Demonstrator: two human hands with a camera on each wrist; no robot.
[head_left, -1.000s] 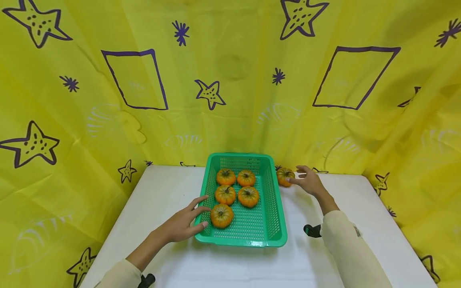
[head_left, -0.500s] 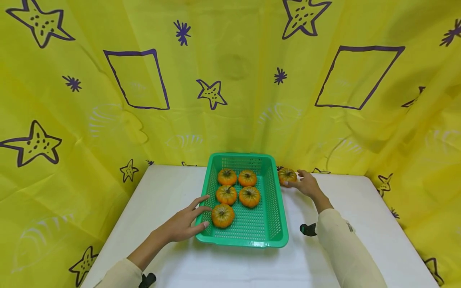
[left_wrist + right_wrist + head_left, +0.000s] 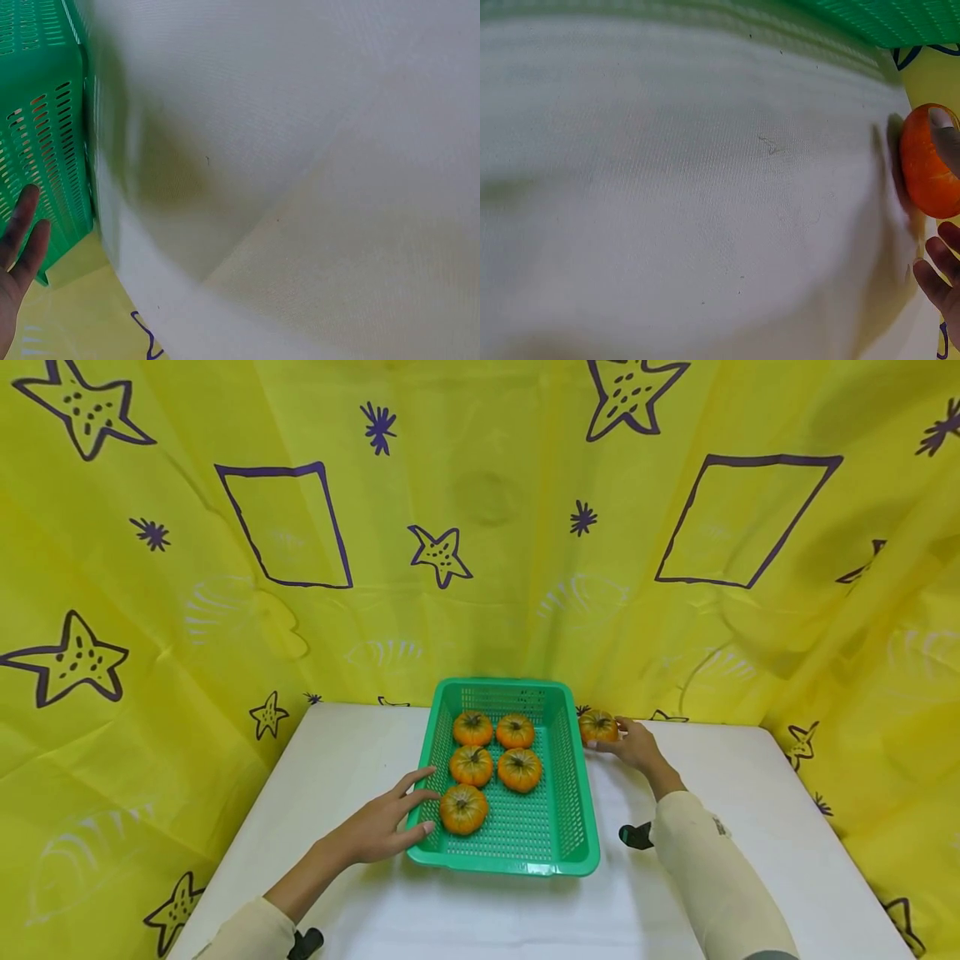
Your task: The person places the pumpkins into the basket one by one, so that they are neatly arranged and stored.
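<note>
A green plastic basket (image 3: pixel 572 827) with slotted walls stands on the white table and holds several small orange pumpkins (image 3: pixel 519 770). My left hand (image 3: pixel 382 822) is at the basket's left rim, thumb and fingers spread loosely over it. In the left wrist view, two fingers (image 3: pixel 30 251) show against the basket's outer wall (image 3: pixel 45 127). Just outside the right rim, toward the back, sits another small pumpkin (image 3: pixel 597 727). My right hand (image 3: pixel 639 747) grips this pumpkin from its right. In the right wrist view the thumb (image 3: pixel 946 135) lies on its orange skin (image 3: pixel 922 169).
A yellow curtain (image 3: pixel 495 610) with drawn starfish hangs behind the table and along both sides. The white table (image 3: pixel 720 793) extends on either side of the basket. A dark camera piece (image 3: pixel 636 836) sits at the right wrist.
My right hand has moved slightly left and closed in on the outside pumpkin, its thumb now at the near side. The left hand and the basket have stayed in place.
</note>
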